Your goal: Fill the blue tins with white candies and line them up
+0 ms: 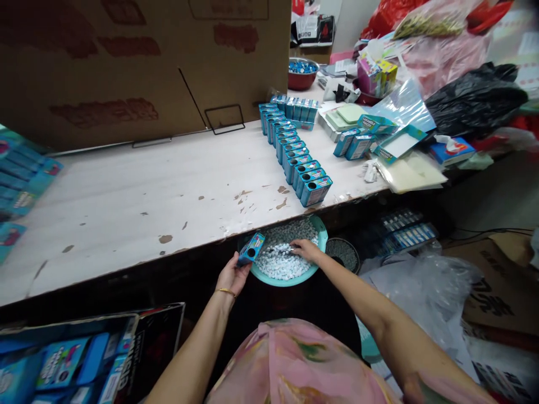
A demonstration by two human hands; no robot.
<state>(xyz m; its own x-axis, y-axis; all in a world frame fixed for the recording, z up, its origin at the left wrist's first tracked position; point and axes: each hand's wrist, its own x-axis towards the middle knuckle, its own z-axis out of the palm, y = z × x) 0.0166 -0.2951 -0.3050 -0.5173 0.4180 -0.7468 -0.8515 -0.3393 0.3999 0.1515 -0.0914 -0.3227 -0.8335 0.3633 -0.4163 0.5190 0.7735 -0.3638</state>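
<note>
My left hand (234, 275) is closed around a small blue tin (251, 250), with a dark round opening on its top. The tin is tilted over the left rim of a turquoise basin (322, 230) full of small white pellets (280, 266). Over the pellets, my right hand (306, 250) has its fingers pinched on what looks like a small scoop (289, 250); pellets and fingers hide most of it. On the table above stands a row of similar blue tins (300, 160), several with dark round openings on top.
The white table (138, 202) overhangs the basin's far side. A large cardboard box (147, 73) stands at the back. A carton of blue packs (63, 359) sits lower left. At right are blue display boxes (402, 143), plastic bags (471, 95) and a dark round container (343, 252).
</note>
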